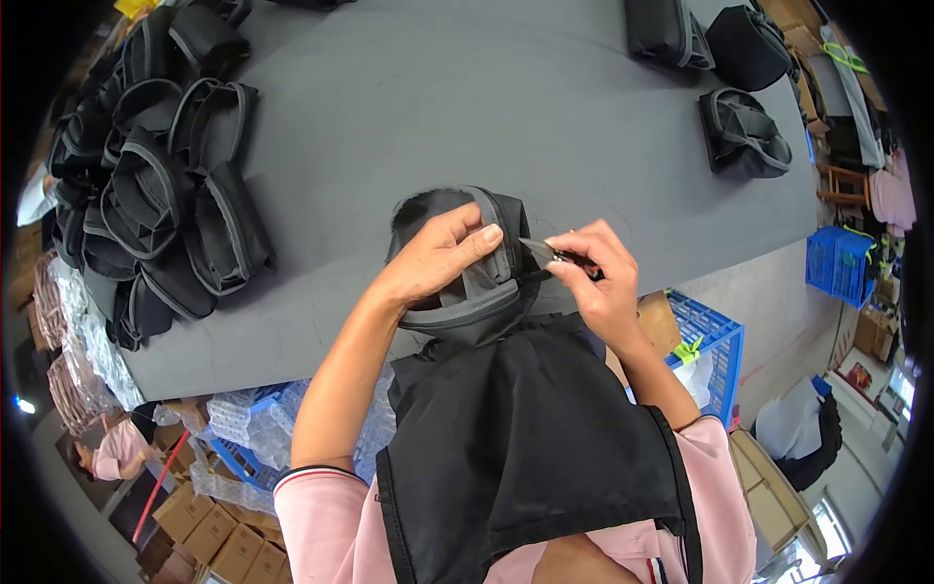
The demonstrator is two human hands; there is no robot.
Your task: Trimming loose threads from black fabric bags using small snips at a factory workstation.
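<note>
On the grey table point(389, 127), black pouches point(146, 195) crowd the left end; a blue crate point(725, 336) stands below the near edge. Snips point(541, 249) are partly covered by the right hand point(603, 268), closed on their handles, blades beside the open pouch point(477, 318) at the table edge. Left hand point(438, 255): part-curled, gripping that pouch.

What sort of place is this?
Likely a small workshop or factory floor: a pile of similar black bags on a big grey table, with cardboard boxes and blue plastic crates around it.
</note>
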